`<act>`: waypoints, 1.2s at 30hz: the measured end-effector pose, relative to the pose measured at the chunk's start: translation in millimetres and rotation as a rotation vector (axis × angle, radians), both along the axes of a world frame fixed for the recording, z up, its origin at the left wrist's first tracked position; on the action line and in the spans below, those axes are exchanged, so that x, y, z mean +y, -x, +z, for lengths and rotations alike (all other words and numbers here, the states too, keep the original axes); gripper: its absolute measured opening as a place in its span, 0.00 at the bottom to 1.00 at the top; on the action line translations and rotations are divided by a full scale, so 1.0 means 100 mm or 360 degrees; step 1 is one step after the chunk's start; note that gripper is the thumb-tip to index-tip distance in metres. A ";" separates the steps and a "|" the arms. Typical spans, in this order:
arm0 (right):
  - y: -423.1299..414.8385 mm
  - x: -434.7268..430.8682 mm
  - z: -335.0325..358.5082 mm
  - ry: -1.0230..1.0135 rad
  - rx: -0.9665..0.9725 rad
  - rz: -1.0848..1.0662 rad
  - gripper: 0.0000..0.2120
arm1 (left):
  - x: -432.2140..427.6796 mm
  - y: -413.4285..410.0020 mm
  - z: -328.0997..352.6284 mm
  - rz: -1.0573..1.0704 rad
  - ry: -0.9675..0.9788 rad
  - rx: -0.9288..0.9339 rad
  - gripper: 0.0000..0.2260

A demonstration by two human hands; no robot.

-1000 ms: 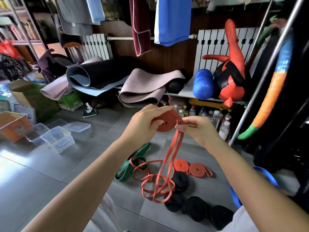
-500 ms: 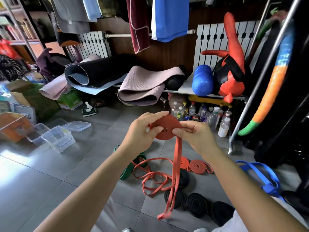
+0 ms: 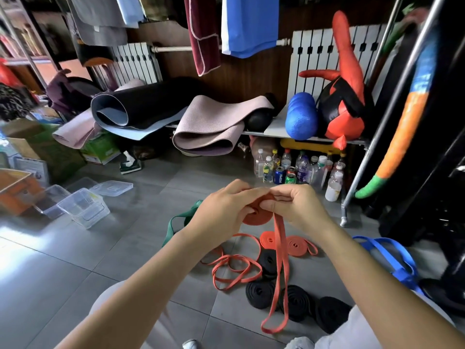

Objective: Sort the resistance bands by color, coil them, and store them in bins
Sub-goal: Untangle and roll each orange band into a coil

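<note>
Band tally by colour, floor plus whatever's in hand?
Orange bands: 4. The held orange coil is in the left hand and right hand; two floor coils; one loose
Black coils: 4
Green band: 1
Blue band: 1, tangled, possibly more
Total: 10

Orange band [image 3: 256, 215]: part-wound into a flat disc, pinched between left hand [image 3: 221, 212] and right hand [image 3: 297, 207], with the doubled tail hanging down in a long loop. On the floor below:
- loose orange band [image 3: 236, 272], tangled
- two orange coils [image 3: 269, 240] side by side
- four black coils [image 3: 260, 294] beside them
- green band [image 3: 178, 222], uncoiled, to the left
- blue band [image 3: 392, 258], uncoiled, to the right

Clear plastic bins [image 3: 84, 210] sit open, well to the left.
</note>
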State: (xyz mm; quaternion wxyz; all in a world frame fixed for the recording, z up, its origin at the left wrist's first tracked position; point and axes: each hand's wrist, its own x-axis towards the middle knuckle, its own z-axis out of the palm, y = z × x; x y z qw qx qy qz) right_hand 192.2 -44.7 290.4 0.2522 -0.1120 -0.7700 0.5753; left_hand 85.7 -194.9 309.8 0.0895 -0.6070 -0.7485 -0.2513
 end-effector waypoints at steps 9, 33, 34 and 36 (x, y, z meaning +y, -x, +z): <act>-0.06 -0.01 -0.03 0.0281 0.0115 -0.0043 0.15 | 0.02 0.03 -0.01 0.0223 -0.0620 -0.0880 0.28; -0.06 0.01 0.07 0.0161 0.0086 -0.0034 0.14 | 0.03 0.06 0.12 0.0114 -0.0462 -0.0782 0.20; -0.07 0.00 0.05 0.0203 0.0099 -0.0055 0.13 | 0.04 0.04 0.10 0.0129 -0.0536 -0.0868 0.21; -0.08 -0.02 0.03 0.0283 0.0131 -0.0083 0.12 | 0.06 -0.01 0.05 0.0128 -0.0670 -0.1009 0.23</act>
